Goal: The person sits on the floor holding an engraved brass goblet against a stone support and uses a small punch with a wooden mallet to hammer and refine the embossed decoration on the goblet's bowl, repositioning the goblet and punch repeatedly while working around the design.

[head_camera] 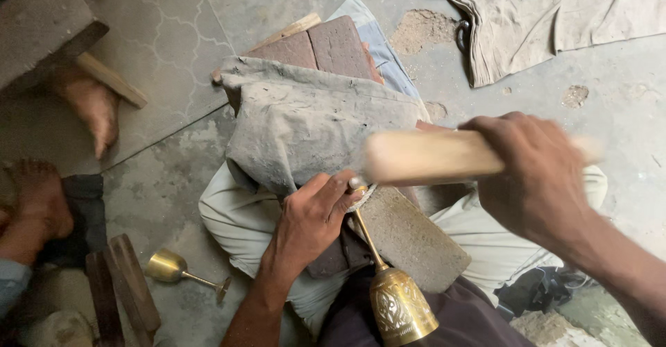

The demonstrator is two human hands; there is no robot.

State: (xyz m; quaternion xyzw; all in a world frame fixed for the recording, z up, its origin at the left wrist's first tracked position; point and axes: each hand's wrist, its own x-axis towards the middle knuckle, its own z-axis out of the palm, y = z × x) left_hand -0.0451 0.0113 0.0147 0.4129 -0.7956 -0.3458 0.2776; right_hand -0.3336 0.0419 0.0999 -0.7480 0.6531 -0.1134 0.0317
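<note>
Overhead, looking down at a seated person's lap. Their left hand [312, 215] grips the thin top end of a brass bell's [399, 304] stem, pinning it against a grey stone slab [416, 239]. From that grip the bell's long axis runs toward 5 o'clock, its engraved cup nearest the viewer. Their right hand [538, 177], at 3 o'clock from the left, is closed around a pale wooden stick [430, 156], blurred and lying across, its free end just above the gripped stem tip. A dusty cloth [305, 118] lies at 12 o'clock; a brass goblet [182, 271] at 8 o'clock.
</note>
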